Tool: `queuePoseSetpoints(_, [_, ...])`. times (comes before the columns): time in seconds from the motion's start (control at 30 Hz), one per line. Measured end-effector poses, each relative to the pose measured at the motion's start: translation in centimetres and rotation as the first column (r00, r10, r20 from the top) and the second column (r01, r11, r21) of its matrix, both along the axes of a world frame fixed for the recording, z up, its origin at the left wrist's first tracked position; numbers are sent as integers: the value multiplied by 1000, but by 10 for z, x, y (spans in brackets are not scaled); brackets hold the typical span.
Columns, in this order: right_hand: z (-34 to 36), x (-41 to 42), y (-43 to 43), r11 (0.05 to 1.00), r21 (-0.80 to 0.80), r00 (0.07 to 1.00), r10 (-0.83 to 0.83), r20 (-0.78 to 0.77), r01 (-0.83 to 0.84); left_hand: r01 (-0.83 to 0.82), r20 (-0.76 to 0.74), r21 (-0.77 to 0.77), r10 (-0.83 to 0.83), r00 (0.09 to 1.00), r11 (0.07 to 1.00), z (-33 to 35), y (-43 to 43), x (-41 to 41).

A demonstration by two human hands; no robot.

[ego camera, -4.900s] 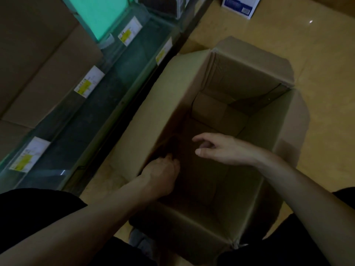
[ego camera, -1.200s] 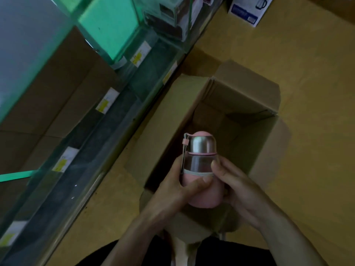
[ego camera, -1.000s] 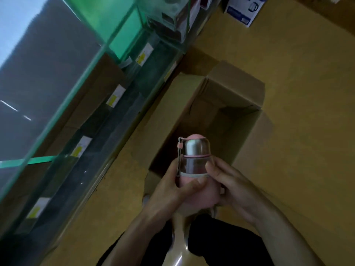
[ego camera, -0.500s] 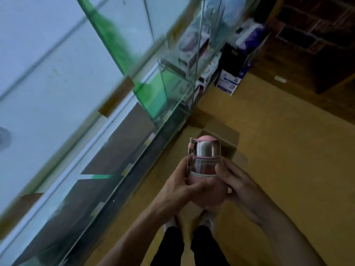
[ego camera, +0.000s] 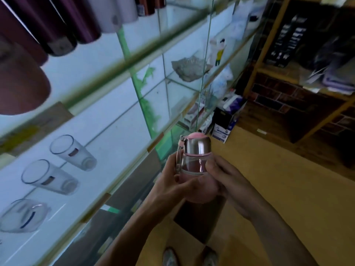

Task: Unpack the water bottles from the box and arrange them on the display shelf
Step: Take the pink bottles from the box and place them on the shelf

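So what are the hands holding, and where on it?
A pink water bottle. Both the left hand and right hand grip its lower body; the steel cap is free.

Glossy metal-capped water bottle (ego camera: 195, 162)

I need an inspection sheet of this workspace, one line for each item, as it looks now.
Surface: glass display shelf, partly bare.
Job's things: pink water bottle, upright; open box on the floor below it.
Clutter: clear tumblers on the shelf; dark flasks on a higher one.
Hands: left hand and right hand both grip the bottle.
Cables: nothing seen.
Surroundings: brown floor, brick wall, boxed goods by the shelf's foot.
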State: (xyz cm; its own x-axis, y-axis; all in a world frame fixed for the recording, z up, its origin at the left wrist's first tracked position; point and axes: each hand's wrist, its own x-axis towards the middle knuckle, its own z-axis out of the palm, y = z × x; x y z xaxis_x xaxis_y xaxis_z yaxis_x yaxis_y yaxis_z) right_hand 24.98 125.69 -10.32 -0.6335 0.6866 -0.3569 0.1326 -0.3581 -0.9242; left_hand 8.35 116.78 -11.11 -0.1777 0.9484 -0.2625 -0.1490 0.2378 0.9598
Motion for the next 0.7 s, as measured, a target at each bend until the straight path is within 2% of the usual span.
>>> queuePoseSetpoints(0.17, [44,-21,-13,995,104,997,20,-75,-12,-58,-23,117,61,998,991,40,-12,-18])
queuePoseSetpoints(0.3, [70,-43,-23,993,120,990,19,-143,-1,-69,-92,187,87,992,980,68,-23,-34])
queuePoseSetpoints(0.7, [147,-83,-29,921,387,977,124,-174,-48,-140,-221,389,239,945,911,138,-34,-68])
